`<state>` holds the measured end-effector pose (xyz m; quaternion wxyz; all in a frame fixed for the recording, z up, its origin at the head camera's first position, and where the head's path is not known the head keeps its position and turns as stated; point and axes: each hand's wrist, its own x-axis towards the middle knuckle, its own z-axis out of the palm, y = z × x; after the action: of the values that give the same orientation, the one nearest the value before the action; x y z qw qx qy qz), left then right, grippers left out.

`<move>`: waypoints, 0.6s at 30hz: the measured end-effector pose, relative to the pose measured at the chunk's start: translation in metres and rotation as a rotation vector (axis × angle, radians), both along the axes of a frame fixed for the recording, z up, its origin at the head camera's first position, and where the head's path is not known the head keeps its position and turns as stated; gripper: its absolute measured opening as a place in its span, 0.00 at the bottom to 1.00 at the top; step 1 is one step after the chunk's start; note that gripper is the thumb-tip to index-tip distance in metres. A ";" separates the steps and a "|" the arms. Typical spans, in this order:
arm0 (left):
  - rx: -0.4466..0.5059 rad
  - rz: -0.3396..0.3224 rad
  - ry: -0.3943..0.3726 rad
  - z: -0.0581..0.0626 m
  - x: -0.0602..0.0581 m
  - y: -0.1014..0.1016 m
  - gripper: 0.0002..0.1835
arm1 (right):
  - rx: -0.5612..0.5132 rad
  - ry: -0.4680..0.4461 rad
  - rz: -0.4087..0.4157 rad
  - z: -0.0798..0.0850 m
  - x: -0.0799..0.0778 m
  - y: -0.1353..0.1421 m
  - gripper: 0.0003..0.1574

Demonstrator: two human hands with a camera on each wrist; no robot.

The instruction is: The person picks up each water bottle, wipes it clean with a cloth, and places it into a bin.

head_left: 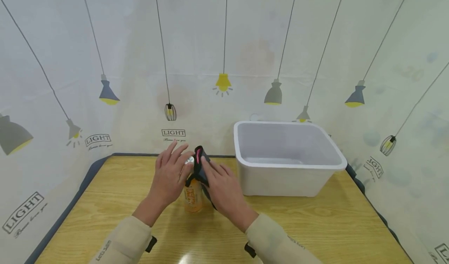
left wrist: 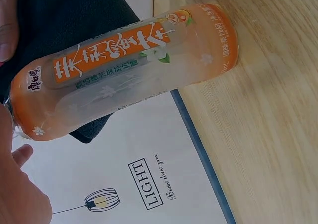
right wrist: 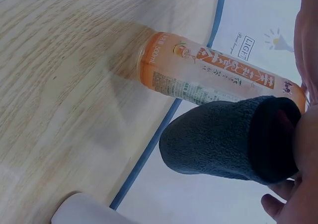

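Note:
An orange-labelled drink bottle [head_left: 193, 198] stands upright, its lower part showing below the hands in the head view. My left hand [head_left: 170, 176] holds it at the neck, fingers and thumb about its whitish cap. In the left wrist view the whole label of the bottle [left wrist: 144, 65] faces the camera. Right beside it, my right hand [head_left: 227, 192] grips a dark fuzzy fleece pouch [right wrist: 208, 139] by its open end. The pouch has a black-edged mouth and a strip of pink inside. Its rounded closed end points down and overlaps the bottle in the right wrist view.
A large white plastic bin [head_left: 280, 182] stands to the right of the hands at the back of the wooden table [head_left: 140, 221]. Behind the table hangs a pale cloth [head_left: 196, 30] printed with lamps, and it also runs along both sides.

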<state>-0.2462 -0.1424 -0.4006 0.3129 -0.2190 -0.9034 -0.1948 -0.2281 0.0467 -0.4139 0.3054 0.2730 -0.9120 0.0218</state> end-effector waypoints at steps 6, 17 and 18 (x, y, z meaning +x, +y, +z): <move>-0.010 0.004 0.010 0.000 -0.002 0.000 0.17 | 0.070 -0.031 -0.027 0.004 0.001 -0.002 0.45; 0.008 0.000 -0.013 0.000 -0.001 0.000 0.16 | 0.131 -0.076 -0.064 -0.001 0.003 0.001 0.40; 0.011 -0.001 -0.014 0.000 -0.001 0.000 0.16 | 0.140 -0.071 -0.072 -0.003 0.004 0.001 0.40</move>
<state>-0.2470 -0.1419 -0.4001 0.3078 -0.2164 -0.9044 -0.2013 -0.2244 0.0476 -0.4173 0.2534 0.2598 -0.9308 -0.0434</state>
